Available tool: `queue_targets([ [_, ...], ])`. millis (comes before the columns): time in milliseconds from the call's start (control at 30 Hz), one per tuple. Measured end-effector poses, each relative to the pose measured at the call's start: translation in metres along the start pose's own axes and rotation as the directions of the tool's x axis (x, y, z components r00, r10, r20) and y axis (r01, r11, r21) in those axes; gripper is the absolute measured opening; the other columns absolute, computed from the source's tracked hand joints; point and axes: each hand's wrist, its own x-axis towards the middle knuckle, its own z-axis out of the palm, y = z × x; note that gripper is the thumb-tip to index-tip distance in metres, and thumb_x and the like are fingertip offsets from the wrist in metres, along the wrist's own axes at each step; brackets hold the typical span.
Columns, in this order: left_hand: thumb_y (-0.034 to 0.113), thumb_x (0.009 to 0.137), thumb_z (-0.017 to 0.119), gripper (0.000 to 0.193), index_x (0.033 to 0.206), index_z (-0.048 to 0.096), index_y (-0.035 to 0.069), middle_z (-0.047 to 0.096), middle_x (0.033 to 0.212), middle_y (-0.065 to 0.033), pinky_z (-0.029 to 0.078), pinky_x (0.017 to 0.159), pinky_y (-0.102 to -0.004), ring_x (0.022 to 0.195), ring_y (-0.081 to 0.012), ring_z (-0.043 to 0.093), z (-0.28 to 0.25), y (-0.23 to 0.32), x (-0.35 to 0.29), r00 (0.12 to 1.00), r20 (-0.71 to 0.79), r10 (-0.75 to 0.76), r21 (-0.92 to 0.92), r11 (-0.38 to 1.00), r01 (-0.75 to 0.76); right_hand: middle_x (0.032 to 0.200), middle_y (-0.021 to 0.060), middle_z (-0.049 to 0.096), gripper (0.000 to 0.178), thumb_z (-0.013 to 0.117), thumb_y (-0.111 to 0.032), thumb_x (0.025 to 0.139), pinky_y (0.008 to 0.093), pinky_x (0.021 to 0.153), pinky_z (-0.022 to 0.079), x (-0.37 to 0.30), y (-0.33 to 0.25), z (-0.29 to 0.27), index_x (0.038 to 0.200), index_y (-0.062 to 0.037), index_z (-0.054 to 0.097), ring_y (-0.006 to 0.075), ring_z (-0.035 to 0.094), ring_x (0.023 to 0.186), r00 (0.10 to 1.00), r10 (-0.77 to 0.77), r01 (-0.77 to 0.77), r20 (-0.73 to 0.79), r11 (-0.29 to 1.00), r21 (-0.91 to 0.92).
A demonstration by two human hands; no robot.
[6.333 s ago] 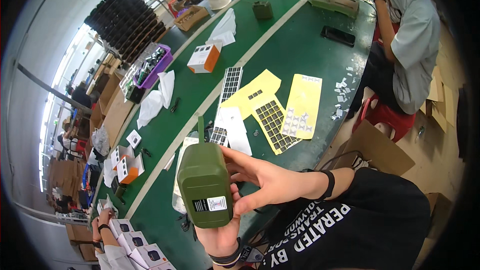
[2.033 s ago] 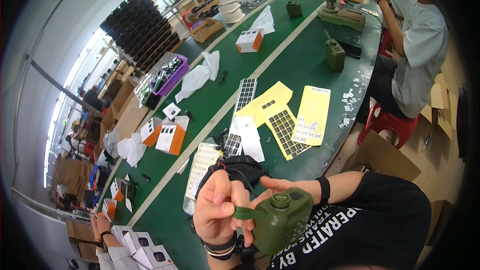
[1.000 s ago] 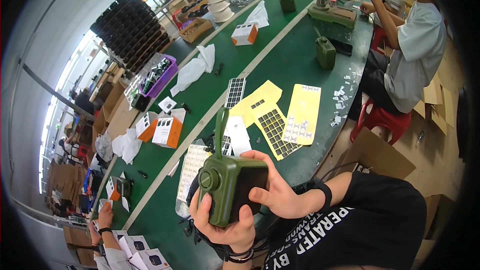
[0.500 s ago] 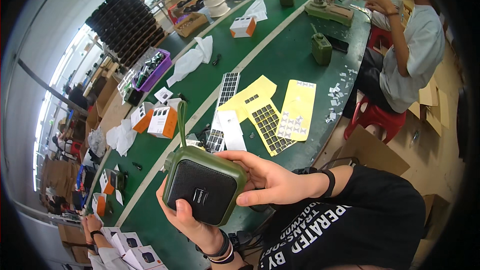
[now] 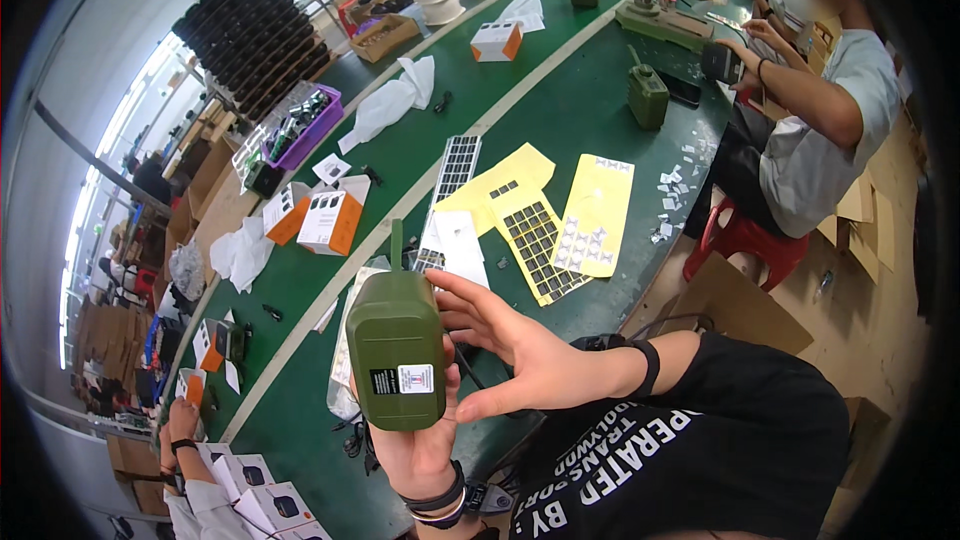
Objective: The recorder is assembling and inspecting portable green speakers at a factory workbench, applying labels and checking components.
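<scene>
I hold a green box-shaped portable speaker [image 5: 385, 310] with rounded edges and a loop strap on top. A plain green face with a small black label and a white sticker [image 5: 415, 379] is towards me. My left hand [image 5: 420, 450] is closed round the speaker from below and behind, its thumb on the right edge; most of its fingers are hidden. Beside the speaker's right edge, my right hand [image 5: 515, 345] is open, fingers stretched and thumb apart. Its index fingertip is at the upper edge; I cannot tell if it touches. A pale wrapped item [image 5: 342, 390] lies partly behind the speaker.
Yellow sticker sheets [image 5: 595, 215] and a white sheet [image 5: 462, 245] lie beyond my hands on the green table. Orange-white boxes [image 5: 335, 215] and a purple basket [image 5: 305, 135] stand left. Another green speaker [image 5: 648, 98] stands far right, near a seated co-worker [image 5: 815, 130] holding a dark device.
The speaker has turned from its black grille to its plain labelled face. My right hand has loosened from its side, fingers now spread. The co-worker's hands have come down with a dark device.
</scene>
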Motion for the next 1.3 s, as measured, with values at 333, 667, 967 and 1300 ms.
queue_targets([
  [333, 0.031, 0.094, 0.040, 0.045, 0.129, 0.039, 0.004, 0.044, 0.124, -0.0217, 0.047, 0.089, -0.0444, 0.109, -0.0376, 0.048, 0.007, -0.015, -0.002, 0.991, -0.020, 0.132, 0.123, 0.984, -0.129, 0.140, 0.0199, 0.023, 0.105, 0.076, -0.023, 0.071, 0.0380, 0.105, 0.025, -0.002, 0.002, 0.005, 0.142, -0.0035, 0.002, 0.0280, 0.030, 0.128, 0.998, 0.042, -0.041, -0.048, 0.999, 0.015],
  [667, 0.048, 0.092, 0.039, 0.061, 0.131, 0.036, 0.001, 0.042, 0.130, -0.0182, 0.034, 0.101, -0.0436, 0.117, -0.0311, 0.045, 0.004, -0.026, 0.007, 0.853, 0.002, 0.521, 0.663, 0.638, -0.392, 0.138, 0.0198, 0.026, 0.097, 0.074, -0.010, 0.063, 0.0380, 0.100, 0.028, 0.006, -0.015, -0.003, 0.140, 0.0029, 0.016, 0.0310, 0.033, 0.122, 0.941, -0.336, 0.230, -0.041, 0.724, -0.651],
  [967, 0.052, 0.086, 0.041, 0.067, 0.135, 0.032, 0.007, 0.041, 0.132, -0.0139, 0.038, 0.099, -0.0453, 0.119, -0.0297, 0.044, -0.010, -0.036, -0.010, 0.879, 0.167, 0.446, 0.719, 0.555, -0.418, 0.135, 0.0201, 0.034, 0.086, 0.073, -0.019, 0.072, 0.0402, 0.100, 0.031, -0.004, -0.025, -0.009, 0.137, 0.0045, 0.023, 0.0332, 0.036, 0.122, 0.886, -0.459, 0.409, 0.061, 0.715, -0.568],
  [1300, 0.053, 0.083, 0.045, 0.068, 0.132, 0.035, 0.006, 0.043, 0.129, -0.0128, 0.038, 0.099, -0.0438, 0.117, -0.0279, 0.045, -0.003, -0.042, -0.010, 0.850, 0.240, 0.469, 0.650, 0.573, -0.499, 0.128, 0.0168, 0.043, 0.069, 0.074, -0.023, 0.073, 0.0357, 0.098, 0.035, -0.003, -0.025, -0.013, 0.128, 0.0004, 0.040, 0.0271, 0.044, 0.117, 0.933, -0.357, 0.336, 0.031, 0.840, -0.426],
])
